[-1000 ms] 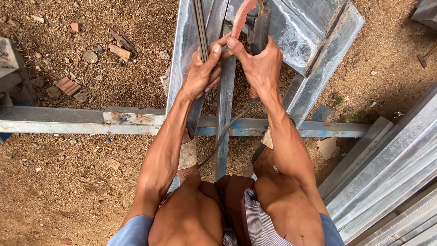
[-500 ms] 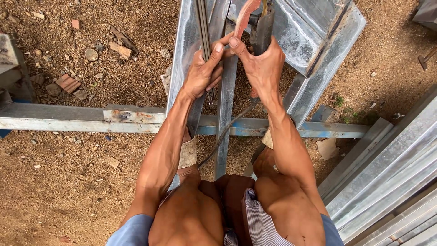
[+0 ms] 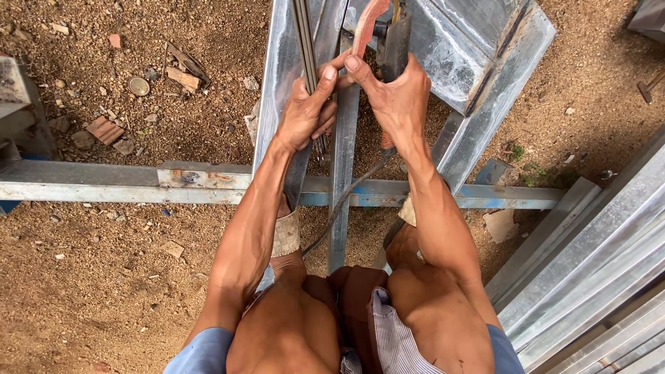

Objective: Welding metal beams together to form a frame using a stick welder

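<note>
Head view, looking straight down on a person crouched over metal framing outdoors. The ground [image 3: 104, 291] is bare sandy earth scattered with small stones, brick fragments [image 3: 104, 130] and a round metal cap [image 3: 138, 86] at upper left. A long horizontal steel bar [image 3: 90, 185], grey with patches of blue paint and rust, crosses the scene from the left edge to the right of centre. Several shiny metal channels [image 3: 277, 76] run away from the person toward the top edge, and one narrow upright strip [image 3: 341, 180] lies between the two forearms. A stack of ribbed grey metal sections [image 3: 603, 263] fills the lower right corner.

The left hand [image 3: 305, 114] is closed around a bundle of thin welding rods [image 3: 305, 34], which run from the fist up to the top edge along the left channel; the thumb is stretched toward the other hand. The right hand [image 3: 395, 97] is clenched around a rod holder [image 3: 377, 28] with a reddish lever and dark body, which rises above the fist, just right of the rods. The two thumbs nearly meet at the base of the lever. A dark cable [image 3: 346, 201] leaves beneath the right hand and curves down beside the upright strip. Bare knees, blue shorts and a striped cloth [image 3: 395, 332] occupy the bottom edge.
</note>
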